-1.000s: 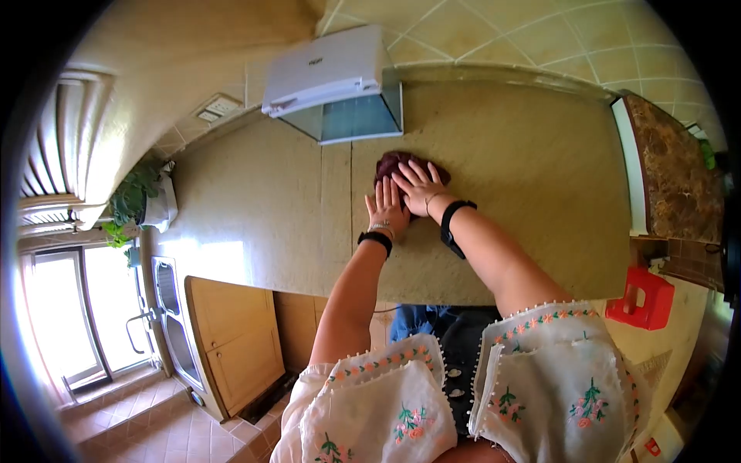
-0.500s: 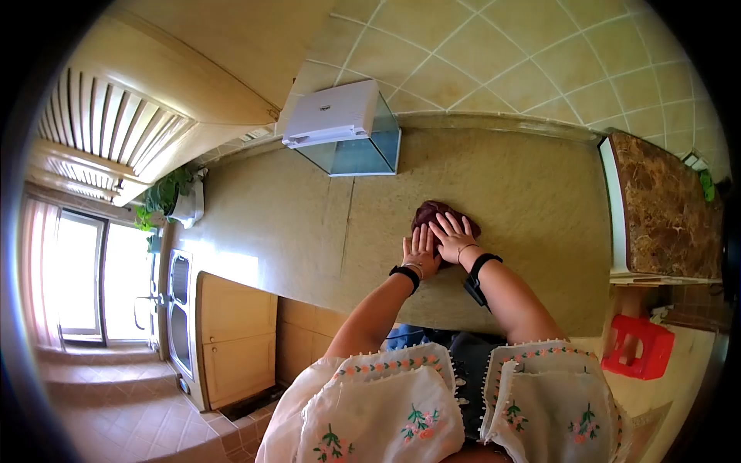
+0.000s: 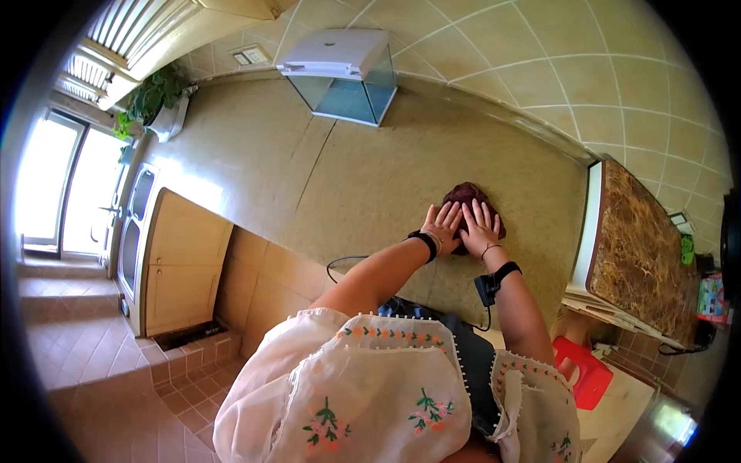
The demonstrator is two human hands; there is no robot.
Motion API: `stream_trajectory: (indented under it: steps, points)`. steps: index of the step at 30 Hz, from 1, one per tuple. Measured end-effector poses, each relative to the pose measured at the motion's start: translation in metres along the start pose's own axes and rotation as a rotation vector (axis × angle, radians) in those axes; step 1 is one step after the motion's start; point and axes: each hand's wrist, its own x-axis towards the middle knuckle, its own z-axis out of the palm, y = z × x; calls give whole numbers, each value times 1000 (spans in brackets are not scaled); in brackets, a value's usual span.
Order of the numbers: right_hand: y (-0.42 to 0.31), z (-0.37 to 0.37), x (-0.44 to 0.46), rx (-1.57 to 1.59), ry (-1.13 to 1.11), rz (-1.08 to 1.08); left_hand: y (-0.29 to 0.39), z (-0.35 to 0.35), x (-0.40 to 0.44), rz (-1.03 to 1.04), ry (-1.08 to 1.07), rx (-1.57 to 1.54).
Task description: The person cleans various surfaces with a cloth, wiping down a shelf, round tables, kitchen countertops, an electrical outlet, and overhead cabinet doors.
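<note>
A crumpled dark maroon cloth (image 3: 465, 193) lies on the olive-brown countertop (image 3: 386, 185). Both palms press on it from above. My left hand (image 3: 443, 226) rests flat on the cloth's left edge with its fingers stretched out. Beside it, my right hand (image 3: 481, 228) lies flat over the middle and right of the cloth, fingers slightly spread. The two hands touch or nearly touch at the thumbs. Part of the cloth is hidden under them.
A small glass tank (image 3: 347, 96) with a white lid stands against the tiled wall. A potted plant (image 3: 166, 116) sits at the far left. To the right is a brown marbled surface (image 3: 644, 255), with a red stool (image 3: 584, 374) below it. A black cable (image 3: 333, 266) hangs by the counter's front edge.
Both hands and the cloth have slid to the right along the countertop, away from the seam. The camera view has turned and shifted too.
</note>
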Motion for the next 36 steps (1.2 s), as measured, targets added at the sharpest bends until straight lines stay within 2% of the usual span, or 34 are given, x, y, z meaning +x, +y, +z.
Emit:
stream_trajectory:
  steps: [4, 7, 8, 11, 13, 15, 16, 19, 21, 25, 34, 36]
  points:
    - [-14, -9, 7, -21, -50, 16, -9, -5, -3, 19, 17, -15]
    - [-33, -11, 27, -19, -76, -106, -32, -15, -10, -16, -22, -42]
    - [-45, -13, 39, 12, -70, -116, -47, -18, -9, 4, -35, -19]
    - [-72, -22, 68, 15, -76, -149, -98, -8, -5, -109, 67, -61]
    - [-89, -28, 93, -8, -71, -216, -114, -14, -4, -183, 54, -67]
    - [-99, -37, 117, 16, -83, -199, -136, -32, 8, -196, -29, -36]
    - [-101, -38, 137, 49, -44, -201, -155, -37, 21, -179, -2, -52]
    - [-105, -42, 158, 71, -57, -173, -169, -45, 37, -181, -72, 3]
    - [-103, -56, 170, 59, -43, -176, -177, -52, 49, -193, 13, 16]
    - [-99, -65, 194, 141, -42, -159, -190, -62, 73, -199, -20, 34]
    - [-100, -86, 233, 177, -21, -168, -224, -71, 111, -187, 118, -38]
    - [-102, -88, 237, 180, -35, -142, -225, -73, 115, -183, 80, -37]
